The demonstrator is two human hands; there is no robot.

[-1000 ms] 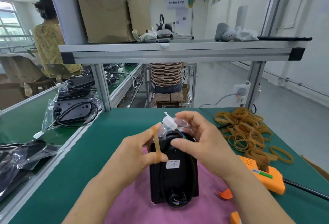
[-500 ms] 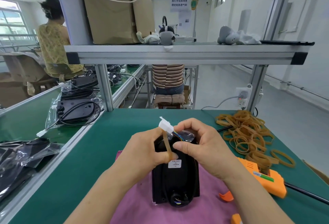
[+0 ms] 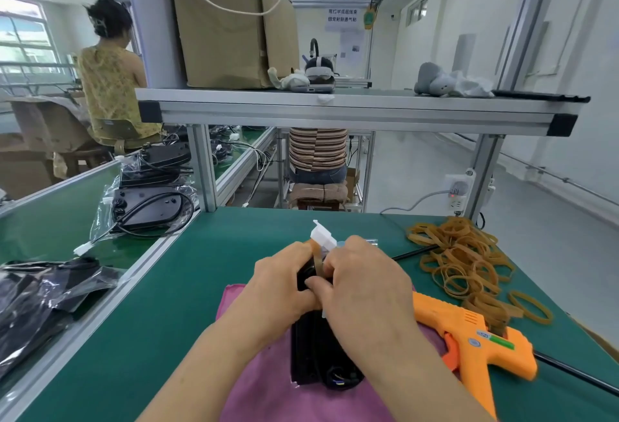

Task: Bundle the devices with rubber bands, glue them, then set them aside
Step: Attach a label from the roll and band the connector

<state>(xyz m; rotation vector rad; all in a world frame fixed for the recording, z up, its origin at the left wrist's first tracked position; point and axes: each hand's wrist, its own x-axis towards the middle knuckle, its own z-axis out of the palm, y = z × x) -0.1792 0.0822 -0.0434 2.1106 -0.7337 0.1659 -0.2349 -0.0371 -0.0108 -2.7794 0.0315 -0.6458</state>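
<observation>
Well left of the device, bagged units (image 3: 147, 207) sit on the next bench. My left hand (image 3: 281, 284) is curled at the device's far end, with a rubber band (image 3: 316, 259) stretched up along its forefinger. The black device (image 3: 311, 348) lies on the pink cloth (image 3: 261, 388), its white plug (image 3: 322, 237) poking up. My right hand (image 3: 368, 284) is tight against the left, gripping the device's top. Just right of the device lies the orange glue gun (image 3: 469, 338), with loose bands (image 3: 462, 260) beyond.
</observation>
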